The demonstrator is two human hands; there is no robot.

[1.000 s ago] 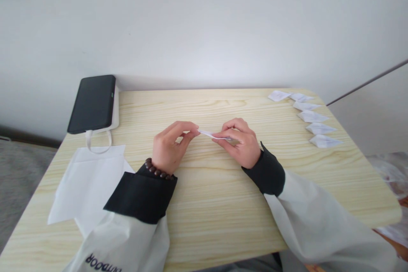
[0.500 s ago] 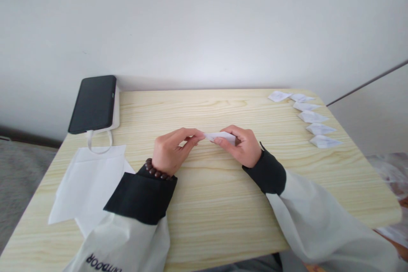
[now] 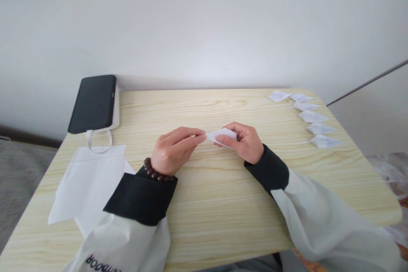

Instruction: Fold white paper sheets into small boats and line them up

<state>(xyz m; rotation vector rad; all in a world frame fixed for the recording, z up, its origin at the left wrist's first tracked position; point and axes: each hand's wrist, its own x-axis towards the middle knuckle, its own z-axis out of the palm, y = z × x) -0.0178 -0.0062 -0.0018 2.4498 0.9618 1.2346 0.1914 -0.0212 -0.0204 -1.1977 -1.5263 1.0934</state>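
A small folded white paper piece (image 3: 220,135) is held just above the middle of the wooden table (image 3: 210,204). My left hand (image 3: 174,151) pinches its left tip between thumb and fingers. My right hand (image 3: 244,141) grips its right part, thumb on the near side and fingers curled over the top. A dark bead bracelet (image 3: 156,173) sits on my left wrist. Most of the paper's right end is hidden inside my right hand.
A black phone (image 3: 93,103) lies on a white power bank at the table's back left. White paper sheets (image 3: 87,182) lie at the left front. Several folded white paper pieces (image 3: 310,117) line the back right edge. A wall stands behind the table.
The paper piece has turned from a thin edge-on sliver to show a broader white face. My right hand has shifted slightly right, and my left fingers have stretched out toward the paper.
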